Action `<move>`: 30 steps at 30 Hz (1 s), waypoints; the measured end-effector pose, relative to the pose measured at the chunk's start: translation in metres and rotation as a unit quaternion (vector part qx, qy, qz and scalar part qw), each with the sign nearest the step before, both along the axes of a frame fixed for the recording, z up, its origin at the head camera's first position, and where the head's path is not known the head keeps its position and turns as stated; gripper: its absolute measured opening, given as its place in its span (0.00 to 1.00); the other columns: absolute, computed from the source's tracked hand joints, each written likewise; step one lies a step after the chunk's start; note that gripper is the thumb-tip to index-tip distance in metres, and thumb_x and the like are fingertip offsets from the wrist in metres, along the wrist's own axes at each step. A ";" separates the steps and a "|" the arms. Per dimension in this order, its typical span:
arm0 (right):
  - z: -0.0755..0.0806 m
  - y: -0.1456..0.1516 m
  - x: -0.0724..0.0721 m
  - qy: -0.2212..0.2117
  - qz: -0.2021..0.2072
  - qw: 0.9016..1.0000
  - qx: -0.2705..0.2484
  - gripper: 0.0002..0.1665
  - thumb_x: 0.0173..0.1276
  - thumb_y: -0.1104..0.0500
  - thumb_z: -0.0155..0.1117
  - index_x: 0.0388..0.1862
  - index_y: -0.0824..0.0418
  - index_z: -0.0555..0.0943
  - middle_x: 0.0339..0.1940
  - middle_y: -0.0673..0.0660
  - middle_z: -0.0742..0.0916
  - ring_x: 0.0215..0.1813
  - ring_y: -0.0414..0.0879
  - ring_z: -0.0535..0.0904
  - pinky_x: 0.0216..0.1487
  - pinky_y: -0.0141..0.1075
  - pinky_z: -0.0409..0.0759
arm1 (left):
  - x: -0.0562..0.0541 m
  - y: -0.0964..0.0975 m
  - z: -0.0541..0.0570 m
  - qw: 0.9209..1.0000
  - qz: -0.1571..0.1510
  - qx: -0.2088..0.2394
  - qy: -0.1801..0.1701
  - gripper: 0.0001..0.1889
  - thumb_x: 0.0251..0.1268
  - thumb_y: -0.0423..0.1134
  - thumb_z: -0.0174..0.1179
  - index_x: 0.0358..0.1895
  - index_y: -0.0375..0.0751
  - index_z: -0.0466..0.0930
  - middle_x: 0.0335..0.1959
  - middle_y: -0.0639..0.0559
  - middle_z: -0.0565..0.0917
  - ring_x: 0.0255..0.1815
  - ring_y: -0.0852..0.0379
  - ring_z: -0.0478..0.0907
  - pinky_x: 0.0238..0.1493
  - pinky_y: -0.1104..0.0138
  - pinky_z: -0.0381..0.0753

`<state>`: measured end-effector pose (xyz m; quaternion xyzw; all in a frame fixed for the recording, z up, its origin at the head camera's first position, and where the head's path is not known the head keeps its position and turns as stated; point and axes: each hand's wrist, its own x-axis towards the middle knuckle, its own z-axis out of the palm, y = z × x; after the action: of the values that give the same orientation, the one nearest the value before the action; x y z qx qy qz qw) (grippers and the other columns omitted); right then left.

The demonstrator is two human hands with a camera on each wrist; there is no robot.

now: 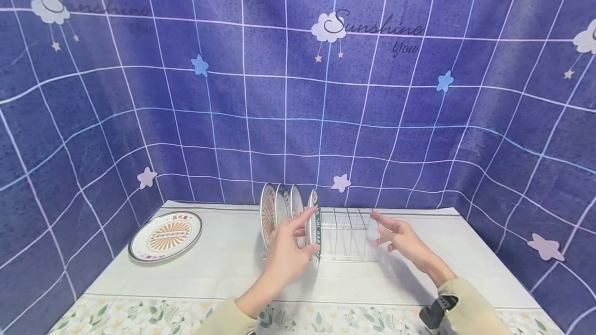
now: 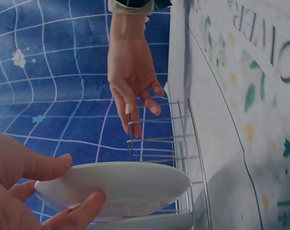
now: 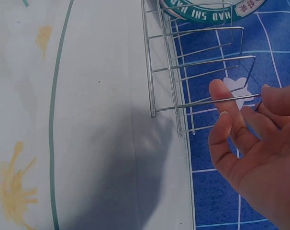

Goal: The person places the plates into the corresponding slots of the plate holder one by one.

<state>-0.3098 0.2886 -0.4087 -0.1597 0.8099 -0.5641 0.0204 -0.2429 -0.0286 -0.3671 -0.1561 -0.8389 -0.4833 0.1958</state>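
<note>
My left hand (image 1: pixel 288 252) pinches a white plate (image 1: pixel 314 226) with a green lettered rim, which stands on edge in a wire dish rack (image 1: pixel 349 229). In the left wrist view, the thumb lies on one face of this plate (image 2: pixel 116 187) and the fingers on the other. Three more plates stand upright in the rack to its left, the outermost plate (image 1: pixel 267 211) bearing an orange sunburst. At the rack's right end, my right hand (image 1: pixel 402 239) holds the end wire, thumb and fingers about it in the right wrist view.
Flat on the white tabletop (image 1: pixel 223 283) at the left lies another plate (image 1: pixel 167 237) with an orange sunburst and dark rim. A blue gridded cloth (image 1: pixel 288 92) hangs behind and at both sides. A floral strip (image 1: pixel 149 317) runs along the front.
</note>
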 end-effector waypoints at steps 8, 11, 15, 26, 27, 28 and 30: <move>0.000 0.000 0.000 0.007 -0.002 1.000 0.002 0.34 0.85 0.57 0.53 0.84 0.66 0.60 0.82 0.66 0.65 0.49 0.61 0.88 0.40 0.41 0.85 | -0.002 -0.002 0.000 0.999 0.015 -0.022 0.024 0.44 0.50 0.27 0.79 0.74 0.56 0.78 0.64 0.43 0.84 0.26 0.53 0.86 0.17 0.73 0.78; 0.000 0.001 0.001 0.005 -0.002 1.000 0.004 0.34 0.85 0.57 0.53 0.84 0.66 0.60 0.82 0.66 0.65 0.49 0.61 0.88 0.41 0.42 0.85 | -0.003 -0.003 0.001 0.999 0.016 -0.035 0.025 0.43 0.52 0.28 0.78 0.75 0.54 0.77 0.63 0.40 0.84 0.10 0.62 0.68 0.08 0.74 0.65; 0.000 0.001 0.001 0.005 -0.002 1.000 0.005 0.34 0.86 0.57 0.53 0.84 0.65 0.61 0.83 0.67 0.64 0.48 0.59 0.88 0.41 0.42 0.85 | -0.004 -0.004 0.001 0.998 0.015 -0.049 0.026 0.42 0.54 0.28 0.77 0.76 0.51 0.75 0.44 0.38 0.90 0.07 0.69 0.56 0.06 0.74 0.60; -0.004 0.003 -0.001 0.006 -0.001 1.000 -0.001 0.33 0.85 0.57 0.53 0.83 0.66 0.61 0.83 0.67 0.64 0.48 0.59 0.88 0.41 0.42 0.85 | -0.011 0.000 -0.004 0.998 0.013 -0.062 0.014 0.48 0.58 0.27 0.74 0.83 0.50 0.64 0.09 0.60 0.68 0.08 0.66 0.62 0.08 0.72 0.66; -0.004 0.003 -0.001 0.007 0.000 1.000 -0.001 0.33 0.85 0.58 0.53 0.83 0.66 0.61 0.83 0.67 0.64 0.49 0.58 0.88 0.41 0.42 0.85 | -0.012 0.000 -0.004 0.998 0.015 -0.063 0.013 0.48 0.59 0.28 0.74 0.83 0.50 0.63 0.09 0.60 0.68 0.08 0.66 0.62 0.08 0.72 0.66; -0.004 0.003 -0.001 0.007 0.000 1.000 -0.001 0.33 0.85 0.58 0.53 0.83 0.65 0.61 0.83 0.67 0.64 0.49 0.59 0.88 0.41 0.42 0.85 | -0.012 0.001 -0.004 0.998 0.016 -0.063 0.013 0.48 0.59 0.28 0.74 0.83 0.50 0.63 0.09 0.60 0.68 0.08 0.66 0.62 0.08 0.72 0.67; -0.004 0.002 -0.001 0.006 -0.002 1.000 -0.003 0.33 0.85 0.58 0.53 0.83 0.65 0.61 0.83 0.66 0.64 0.49 0.59 0.88 0.41 0.41 0.85 | -0.012 0.002 -0.003 0.998 0.016 -0.065 0.013 0.47 0.59 0.28 0.74 0.83 0.49 0.63 0.09 0.59 0.68 0.08 0.65 0.63 0.08 0.71 0.67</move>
<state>-0.3108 0.2910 -0.4124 -0.1622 0.8086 -0.5654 0.0138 -0.2548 -0.0270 -0.3705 -0.1618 -0.8682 -0.4225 0.2041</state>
